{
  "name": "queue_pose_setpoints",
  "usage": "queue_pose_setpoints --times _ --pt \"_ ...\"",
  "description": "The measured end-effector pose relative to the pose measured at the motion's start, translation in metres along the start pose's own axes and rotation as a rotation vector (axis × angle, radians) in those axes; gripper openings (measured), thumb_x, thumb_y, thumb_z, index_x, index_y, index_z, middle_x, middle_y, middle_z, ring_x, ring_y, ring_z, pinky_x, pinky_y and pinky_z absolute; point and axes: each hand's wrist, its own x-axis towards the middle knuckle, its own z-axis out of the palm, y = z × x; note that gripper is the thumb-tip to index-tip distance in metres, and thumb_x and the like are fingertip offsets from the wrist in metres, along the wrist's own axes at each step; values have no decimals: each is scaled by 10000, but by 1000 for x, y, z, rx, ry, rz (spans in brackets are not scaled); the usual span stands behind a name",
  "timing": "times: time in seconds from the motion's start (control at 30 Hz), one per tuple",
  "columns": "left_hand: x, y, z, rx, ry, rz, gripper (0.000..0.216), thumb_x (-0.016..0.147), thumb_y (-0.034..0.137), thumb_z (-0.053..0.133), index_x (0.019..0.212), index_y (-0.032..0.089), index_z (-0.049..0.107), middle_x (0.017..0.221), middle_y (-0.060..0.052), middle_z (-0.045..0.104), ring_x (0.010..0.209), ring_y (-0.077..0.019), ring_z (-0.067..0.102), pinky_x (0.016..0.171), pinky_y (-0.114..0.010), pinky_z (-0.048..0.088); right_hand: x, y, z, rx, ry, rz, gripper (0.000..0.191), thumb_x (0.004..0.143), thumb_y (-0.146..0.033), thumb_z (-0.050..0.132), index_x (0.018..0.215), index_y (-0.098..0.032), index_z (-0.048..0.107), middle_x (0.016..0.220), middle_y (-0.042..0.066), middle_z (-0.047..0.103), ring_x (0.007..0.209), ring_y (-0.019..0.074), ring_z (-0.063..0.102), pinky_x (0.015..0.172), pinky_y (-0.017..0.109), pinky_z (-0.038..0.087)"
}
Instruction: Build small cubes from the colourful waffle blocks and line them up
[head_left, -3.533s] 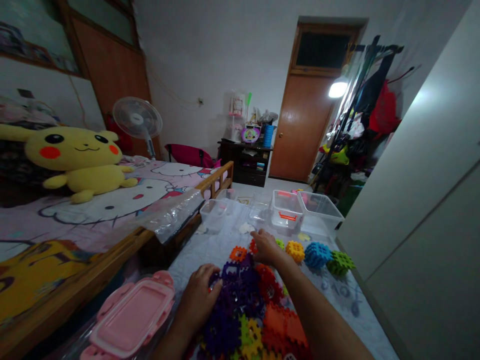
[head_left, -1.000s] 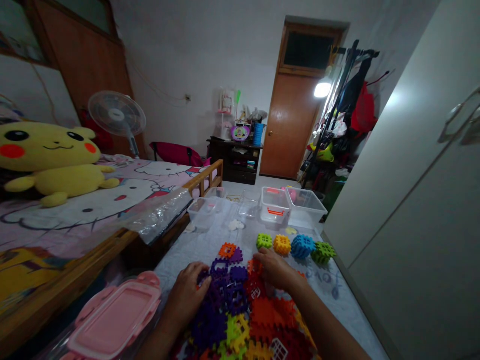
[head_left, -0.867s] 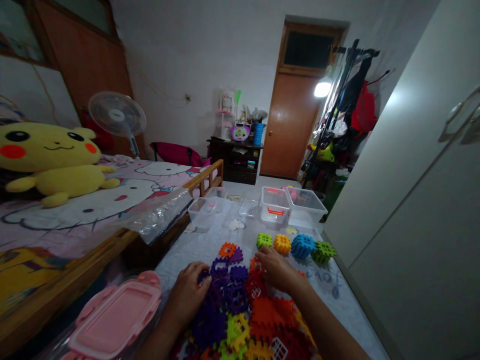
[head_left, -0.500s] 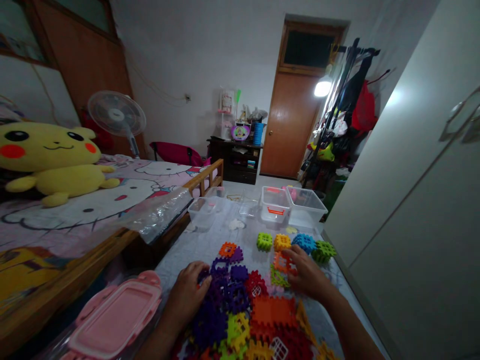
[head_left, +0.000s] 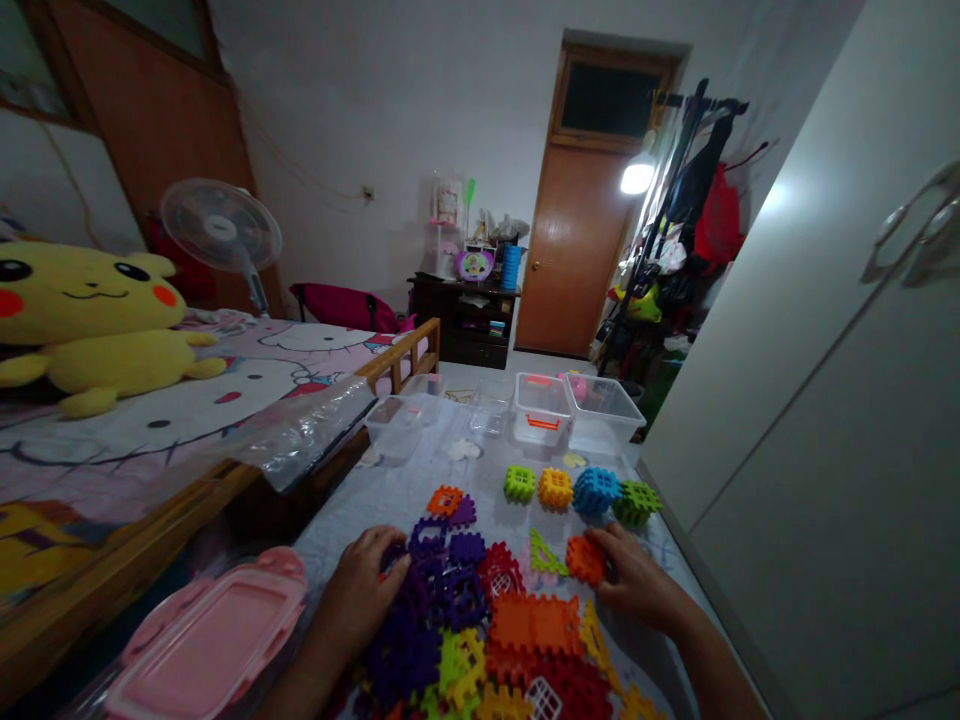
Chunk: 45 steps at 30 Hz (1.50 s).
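Observation:
My right hand (head_left: 630, 575) grips an orange notched building piece (head_left: 584, 560) by its right side, low over the bed-like cloth surface. A lime triangular piece (head_left: 545, 552) lies just left of it. My left hand (head_left: 366, 578) curls its fingers round the left edge of the purple building pieces (head_left: 431, 580); part of its grip is hidden. Red pieces (head_left: 501, 570), a joined orange panel (head_left: 534, 624) and yellow pieces (head_left: 466, 665) lie heaped between my hands. Farther back stand stacks of pieces: lime (head_left: 520, 484), yellow (head_left: 555, 489), blue (head_left: 596, 490) and dark green (head_left: 637, 502).
Clear plastic boxes (head_left: 604, 415) stand at the far end of the cloth (head_left: 420, 480). A pink lid (head_left: 214, 635) lies at the near left. A wooden rail (head_left: 187, 520) borders the bed with a yellow plush toy (head_left: 97, 330). A pale cabinet (head_left: 817, 400) rises on the right.
My right hand has come back toward me from beside the yellow stack, with the orange piece. The lime triangle now shows uncovered. My left hand stays at the purple pieces.

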Motion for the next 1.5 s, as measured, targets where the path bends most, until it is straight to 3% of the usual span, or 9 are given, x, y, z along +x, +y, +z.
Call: queue_pose_setpoints --times 0.13,0.3,0.7,1.07,1.27,1.5 --pt "0 0 0 4 5 -11 274 817 365 492 961 213 667 1070 -73 665 1045 -241 605 977 -404 445 3 -1 4 -6 15 16 602 686 -292 627 1267 -157 544 1261 130 513 1210 280 471 1063 375 358" --pt "1 1 -1 1 -12 -19 298 810 367 485 973 193 664 1080 -92 663 1050 -248 603 984 -414 439 6 1 10 -22 86 9 450 721 -307 590 1147 -160 605 1144 121 562 1113 268 520 1011 364 390" --pt "2 -2 1 -5 -4 -6 298 814 393 487 963 198 656 1076 -89 661 1052 -251 597 983 -420 438 5 12 3 192 130 3 446 752 -385 618 1143 -173 590 1063 78 551 987 227 557 899 336 446" --pt "1 -3 1 7 21 15 285 807 387 505 955 203 666 1046 -75 672 1031 -244 614 959 -402 458 7 8 13 79 111 1 607 682 -341 664 1244 -135 566 1227 129 531 1181 273 474 1053 362 351" --pt "2 -1 -1 7 3 9 276 808 378 496 942 204 663 1043 -77 669 1031 -247 609 963 -409 451 7 11 11 121 112 -17 506 719 -356 632 1187 -166 600 1166 109 555 1113 259 516 1001 363 394" --pt "2 2 -2 -5 -25 9 293 821 392 482 959 198 653 1064 -86 659 1049 -253 593 984 -429 430 6 10 9 159 114 -4 521 715 -358 638 1199 -172 585 1157 101 559 1084 251 536 976 355 413"
